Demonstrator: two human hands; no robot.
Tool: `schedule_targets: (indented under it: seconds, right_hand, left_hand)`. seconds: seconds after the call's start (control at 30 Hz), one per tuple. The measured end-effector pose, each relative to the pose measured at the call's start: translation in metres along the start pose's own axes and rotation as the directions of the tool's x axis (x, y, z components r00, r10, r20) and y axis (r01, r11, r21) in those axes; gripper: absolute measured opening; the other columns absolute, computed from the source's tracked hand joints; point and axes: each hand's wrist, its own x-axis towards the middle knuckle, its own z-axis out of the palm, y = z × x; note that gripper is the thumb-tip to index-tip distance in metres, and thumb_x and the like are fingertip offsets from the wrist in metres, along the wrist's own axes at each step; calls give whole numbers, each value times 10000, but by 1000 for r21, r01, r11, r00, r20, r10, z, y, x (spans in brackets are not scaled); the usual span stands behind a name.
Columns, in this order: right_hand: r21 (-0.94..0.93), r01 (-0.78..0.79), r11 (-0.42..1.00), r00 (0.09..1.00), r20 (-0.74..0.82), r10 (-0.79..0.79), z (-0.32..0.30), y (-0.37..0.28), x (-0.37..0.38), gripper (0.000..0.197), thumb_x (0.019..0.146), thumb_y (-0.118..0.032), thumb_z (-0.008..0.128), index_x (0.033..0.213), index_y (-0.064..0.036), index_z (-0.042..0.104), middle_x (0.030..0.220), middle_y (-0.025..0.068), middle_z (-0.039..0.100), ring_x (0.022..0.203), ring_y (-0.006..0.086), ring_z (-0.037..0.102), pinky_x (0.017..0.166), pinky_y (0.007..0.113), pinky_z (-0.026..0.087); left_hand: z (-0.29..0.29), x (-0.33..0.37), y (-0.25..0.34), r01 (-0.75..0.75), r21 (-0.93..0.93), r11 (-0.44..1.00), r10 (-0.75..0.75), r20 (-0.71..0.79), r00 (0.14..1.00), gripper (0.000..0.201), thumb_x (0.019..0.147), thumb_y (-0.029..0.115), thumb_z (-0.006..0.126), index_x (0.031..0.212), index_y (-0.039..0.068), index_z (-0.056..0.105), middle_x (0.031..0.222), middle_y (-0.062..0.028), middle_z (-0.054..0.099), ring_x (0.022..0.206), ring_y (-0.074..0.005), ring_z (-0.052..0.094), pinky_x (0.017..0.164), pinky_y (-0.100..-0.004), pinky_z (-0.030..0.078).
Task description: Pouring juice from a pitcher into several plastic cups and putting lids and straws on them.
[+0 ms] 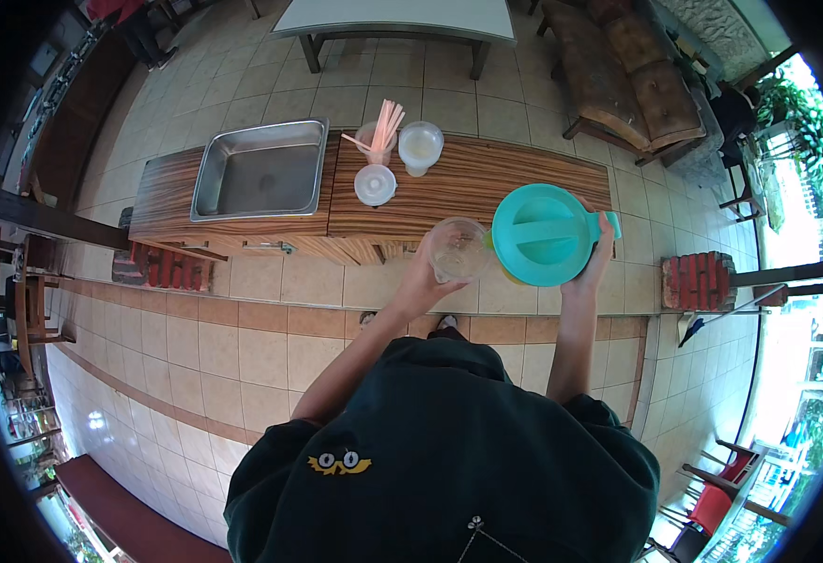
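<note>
My left hand (415, 287) is wrapped round a clear plastic cup (459, 249), held in front of the wooden counter's near edge. A pitcher with a round turquoise lid (543, 235) is in my right hand (592, 269), whose fingers are closed at its handle. Some yellow shows at the pitcher's lower left, beneath the lid. The pitcher's left side is right beside the cup's rim; whether they touch, I cannot tell. From above, no stream of liquid is visible between them. The lid hides most of the pitcher's body.
On the striped wooden counter (515, 159) stand a rectangular metal pan (263, 174), a container of pink straws (386, 131), a white-lidded tub (375, 186) and a translucent container (421, 146). Beyond are a white table (395, 17) and a brown sofa (609, 80).
</note>
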Motion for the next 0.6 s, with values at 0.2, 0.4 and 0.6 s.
schedule_targets:
  seconds: [0.2, 0.4, 0.6]
  right_hand:
    - [-47, -2, 999, 1000, -11, 1, 7, -3, -6, 485, 826, -384, 418, 1075, 28, 483, 1045, 141, 541, 958, 227, 523, 823, 343, 423]
    - [-68, -19, 998, 999, -34, 16, 10, -7, -14, 482, 828, -381, 411, 1070, 29, 488, 1047, 136, 543, 969, 225, 518, 843, 340, 407]
    - [-110, -1, 994, 1000, -26, -2, 9, -11, -18, 478, 830, -378, 410, 1069, 28, 488, 1050, 137, 544, 967, 223, 518, 838, 337, 411]
  left_hand:
    - [-3, -5, -3, 26, -33, 999, -25, 11, 1000, 763, 593, 68, 750, 1224, 31, 322, 1195, -109, 419, 1109, -236, 423, 953, -339, 329]
    - [-2, -9, 0, -34, 25, 999, 34, 5, 999, 763, 569, 71, 760, 1208, 32, 344, 1192, -115, 428, 1118, -253, 418, 958, -345, 330]
    - [0, -10, 5, -16, 25, 1000, 15, 10, 1000, 752, 567, 50, 752, 1200, 38, 346, 1188, -110, 433, 1125, -256, 413, 959, -351, 330]
